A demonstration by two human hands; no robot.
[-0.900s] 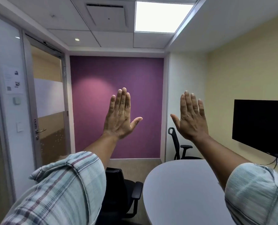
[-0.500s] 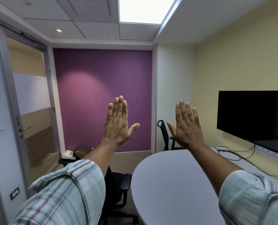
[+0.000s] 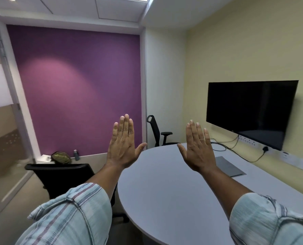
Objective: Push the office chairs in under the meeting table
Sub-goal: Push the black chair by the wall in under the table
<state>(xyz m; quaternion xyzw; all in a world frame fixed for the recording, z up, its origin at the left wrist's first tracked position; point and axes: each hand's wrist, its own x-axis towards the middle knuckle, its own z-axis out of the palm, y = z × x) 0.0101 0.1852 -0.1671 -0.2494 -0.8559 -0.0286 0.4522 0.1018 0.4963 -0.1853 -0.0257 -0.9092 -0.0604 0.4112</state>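
A grey rounded meeting table (image 3: 173,188) fills the lower right. One black office chair (image 3: 62,177) stands off the table's left side, its backrest towards me and partly hidden by my left arm. A second black office chair (image 3: 156,131) stands at the table's far end, in the corner. My left hand (image 3: 123,147) and my right hand (image 3: 198,149) are both raised in the air, palms away from me, fingers straight, holding nothing and touching neither chair.
A black screen (image 3: 251,112) hangs on the yellow wall at right, with cables (image 3: 225,147) and a grey mat (image 3: 228,166) on the table below it. A glass door (image 3: 4,131) is at left. A bag (image 3: 61,157) and bottle (image 3: 76,154) lie by the purple wall.
The view has tilted down and turned right, showing more of the table and the near chair's backrest. Both hands stay raised and empty, lower in the frame.
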